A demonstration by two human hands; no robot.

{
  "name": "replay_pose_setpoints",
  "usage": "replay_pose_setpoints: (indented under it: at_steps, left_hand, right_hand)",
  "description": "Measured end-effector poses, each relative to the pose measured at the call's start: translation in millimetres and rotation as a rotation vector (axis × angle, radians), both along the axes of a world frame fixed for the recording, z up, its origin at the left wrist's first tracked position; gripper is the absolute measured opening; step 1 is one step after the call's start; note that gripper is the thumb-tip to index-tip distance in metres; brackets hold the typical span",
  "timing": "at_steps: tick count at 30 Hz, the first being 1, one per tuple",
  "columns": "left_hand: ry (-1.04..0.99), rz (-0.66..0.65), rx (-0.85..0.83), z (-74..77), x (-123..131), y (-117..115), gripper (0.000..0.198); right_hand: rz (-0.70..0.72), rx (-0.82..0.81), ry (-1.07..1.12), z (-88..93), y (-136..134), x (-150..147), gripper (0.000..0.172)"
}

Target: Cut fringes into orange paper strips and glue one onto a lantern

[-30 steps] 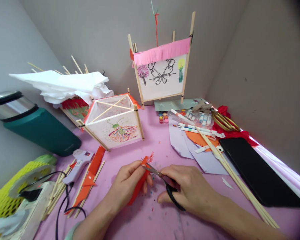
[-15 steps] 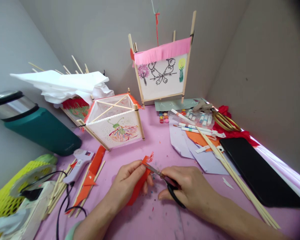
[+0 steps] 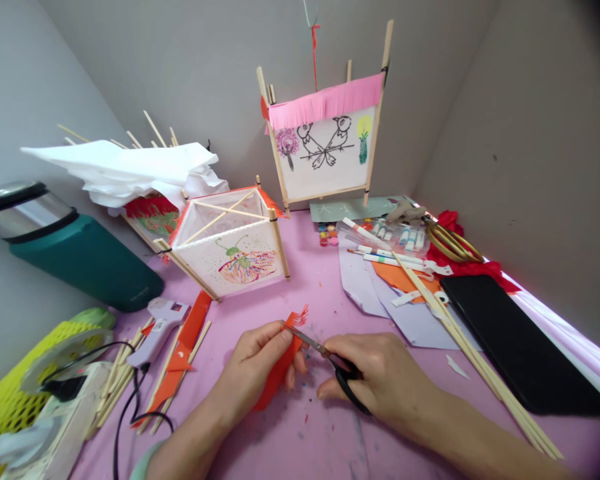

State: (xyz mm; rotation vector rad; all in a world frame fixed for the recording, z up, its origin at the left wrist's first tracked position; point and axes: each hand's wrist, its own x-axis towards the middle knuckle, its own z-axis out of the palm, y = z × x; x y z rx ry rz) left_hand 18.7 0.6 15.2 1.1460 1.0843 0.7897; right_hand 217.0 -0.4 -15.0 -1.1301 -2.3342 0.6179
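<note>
A strip of red-orange paper (image 3: 279,375) is pinched in my left hand (image 3: 260,353); its far end is cut into thin fringe. My right hand (image 3: 380,370) grips black-handled scissors (image 3: 351,385), fingers in the loops. Their blades lie across the paper's edge, close by my left thumb. Just beyond my hands, a paper lantern (image 3: 230,257) with a stick frame and a butterfly drawing stands on the pink tabletop (image 3: 320,440).
A second lantern (image 3: 325,147) with pink fringe stands at the back wall. At left are a teal bottle (image 3: 90,260), a glue gun (image 3: 157,327) and red paper scraps (image 3: 180,360). Markers (image 3: 393,259), wooden sticks (image 3: 470,353) and a black phone (image 3: 520,347) lie at right.
</note>
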Motion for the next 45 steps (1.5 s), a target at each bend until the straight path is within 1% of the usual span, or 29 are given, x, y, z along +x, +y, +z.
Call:
replay_pose_setpoints:
  at_steps: [4, 9, 15, 20, 27, 36, 42, 45]
  left_hand:
    - [-0.035, -0.01, -0.025, -4.4, -0.5, 0.4, 0.03]
    - [-0.036, -0.054, -0.029, -7.8, -1.7, -0.7, 0.029]
    - [-0.024, -0.098, -0.005, -10.4, -2.9, -1.6, 0.029]
    - [-0.064, -0.104, -0.052, -12.8, -3.4, -1.5, 0.03]
    - [-0.095, -0.095, -0.097, -8.0, -2.2, -1.7, 0.032]
    - [-0.094, -0.083, -0.13, -6.4, -1.7, -2.8, 0.033]
    - [-0.082, -0.095, -0.124, -4.9, -0.8, -3.4, 0.031]
    - [-0.061, -0.097, -0.111, -5.3, -0.5, -2.7, 0.032]
  right_hand:
    - [-0.02, -0.008, 0.006, 1.1, 0.1, -1.3, 0.032]
    - [-0.018, -0.027, 0.013, 2.0, -0.2, -3.2, 0.038]
    - [-0.001, -0.02, 0.039, 0.6, -2.3, -3.2, 0.039]
    - [-0.002, -0.043, 0.049, -0.2, -5.0, -4.8, 0.041]
    - [0.003, -0.021, 0.07, -1.7, -4.0, -5.8, 0.035]
    - [0.011, 0.004, 0.06, -4.0, -2.1, -5.3, 0.038]
    - [0.004, 0.003, 0.068, -1.6, -1.0, -4.9, 0.036]
    - [-0.001, -0.026, 0.065, 0.8, -0.3, -4.9, 0.036]
